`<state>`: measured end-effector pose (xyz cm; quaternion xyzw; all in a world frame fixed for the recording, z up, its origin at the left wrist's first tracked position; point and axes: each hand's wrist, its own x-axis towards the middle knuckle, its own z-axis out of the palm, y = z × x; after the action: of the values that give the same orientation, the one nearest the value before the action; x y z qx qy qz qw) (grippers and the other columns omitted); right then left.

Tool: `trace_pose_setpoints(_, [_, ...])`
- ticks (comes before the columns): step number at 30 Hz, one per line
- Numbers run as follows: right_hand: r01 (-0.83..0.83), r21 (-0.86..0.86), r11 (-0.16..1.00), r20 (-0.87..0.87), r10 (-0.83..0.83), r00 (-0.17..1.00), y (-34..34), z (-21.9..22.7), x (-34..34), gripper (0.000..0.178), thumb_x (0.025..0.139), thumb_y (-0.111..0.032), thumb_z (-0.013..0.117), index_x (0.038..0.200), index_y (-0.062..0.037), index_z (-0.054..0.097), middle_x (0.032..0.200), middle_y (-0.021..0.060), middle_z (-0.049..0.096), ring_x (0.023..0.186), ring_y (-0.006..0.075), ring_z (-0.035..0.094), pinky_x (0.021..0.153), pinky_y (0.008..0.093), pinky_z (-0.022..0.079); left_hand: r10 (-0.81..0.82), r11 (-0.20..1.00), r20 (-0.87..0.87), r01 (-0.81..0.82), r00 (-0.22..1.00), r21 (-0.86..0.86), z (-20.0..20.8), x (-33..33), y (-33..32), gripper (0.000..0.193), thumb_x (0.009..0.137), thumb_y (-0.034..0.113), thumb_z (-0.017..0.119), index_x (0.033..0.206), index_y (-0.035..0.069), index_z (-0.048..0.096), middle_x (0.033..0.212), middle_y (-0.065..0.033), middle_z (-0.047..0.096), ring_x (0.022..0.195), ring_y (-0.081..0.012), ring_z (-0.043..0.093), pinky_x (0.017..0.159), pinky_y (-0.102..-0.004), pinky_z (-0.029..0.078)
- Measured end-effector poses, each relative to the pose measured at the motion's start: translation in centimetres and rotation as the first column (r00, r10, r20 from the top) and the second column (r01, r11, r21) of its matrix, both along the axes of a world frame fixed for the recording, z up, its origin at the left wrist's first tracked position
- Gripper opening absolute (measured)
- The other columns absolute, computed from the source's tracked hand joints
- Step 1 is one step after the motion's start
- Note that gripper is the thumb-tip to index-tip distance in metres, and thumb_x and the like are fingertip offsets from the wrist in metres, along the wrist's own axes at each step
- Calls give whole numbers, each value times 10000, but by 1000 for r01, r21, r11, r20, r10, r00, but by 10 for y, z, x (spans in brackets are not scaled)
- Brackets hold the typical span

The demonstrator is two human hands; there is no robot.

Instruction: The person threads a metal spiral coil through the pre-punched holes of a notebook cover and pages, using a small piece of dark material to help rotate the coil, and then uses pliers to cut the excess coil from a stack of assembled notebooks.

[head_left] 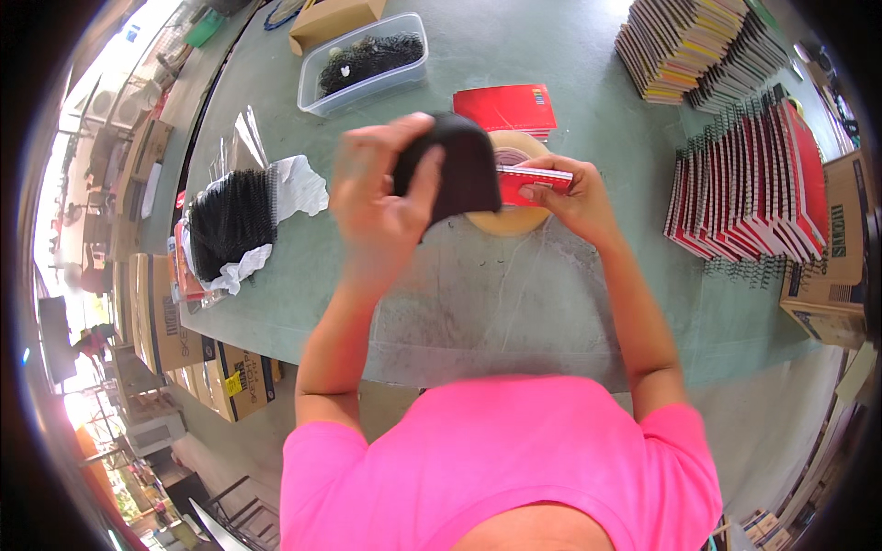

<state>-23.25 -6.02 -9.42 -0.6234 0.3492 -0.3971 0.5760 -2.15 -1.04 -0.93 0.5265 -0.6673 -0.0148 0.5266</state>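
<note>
My left hand [378,188] is closed around a smooth black piece with a rounded outline [469,174]; motion blurs it, and I cannot make out its kind. Just to the right, my right hand [577,200] pinches a red-covered notebook [528,190] between thumb and fingers. The black piece is in front of the notebook's left end and hides it. Beneath both lies a round, cream-coloured ring or roll [510,223], partly covered by the hands' things. A small stack of red notebooks [503,107] sits on the green table [459,317] right behind them.
Left of my hands, a bundle of black binding coils [230,225] rests on white wrapping. A clear plastic tub [315,103] of black coils stands farther back. At right are red notebooks with wire coils [740,188], taller notebook stacks [675,50] and a cardboard box [843,243].
</note>
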Motion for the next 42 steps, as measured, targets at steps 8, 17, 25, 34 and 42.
trace_pose_setpoints(8, [-100,33,994,-38,101,994,3,3,-3,322,822,76,576,1131,-5,618,1019,13,648,896,55,554,817,219,461,0,999,-71,3,998,39,0,-6,-2,326,708,24,721,1020,94,662,864,-92,571,789,-229,598,686,-313,489])
trace_pose_setpoints(17, [-173,30,984,39,172,984,7,7,0,331,870,45,552,1200,28,558,1051,32,642,948,77,563,839,231,464,-203,978,293,179,934,107,-10,-12,2,304,729,7,706,1023,70,662,861,-79,586,785,-204,614,676,-300,502])
trace_pose_setpoints(25, [-139,-24,990,-63,137,989,4,5,-4,333,846,43,556,1176,6,580,1052,38,642,937,70,552,835,242,461,-220,967,266,174,938,186,-4,-25,-3,295,750,49,694,1039,81,643,869,-131,600,829,-242,601,732,-335,492])
trace_pose_setpoints(34, [-135,-61,989,145,142,979,5,12,0,300,842,25,585,1140,1,608,1191,71,601,1095,130,538,903,269,453,-315,947,312,275,896,166,-37,-32,18,202,782,155,697,946,47,650,920,-99,581,905,-265,569,753,-368,456])
trace_pose_setpoints(42, [-10,10,1000,-134,11,991,5,7,-10,180,831,-93,650,980,8,658,718,55,631,638,115,526,606,283,444,-280,949,524,150,804,277,-17,-29,-12,222,819,163,652,1014,61,627,937,-74,604,900,-257,553,823,-366,386])
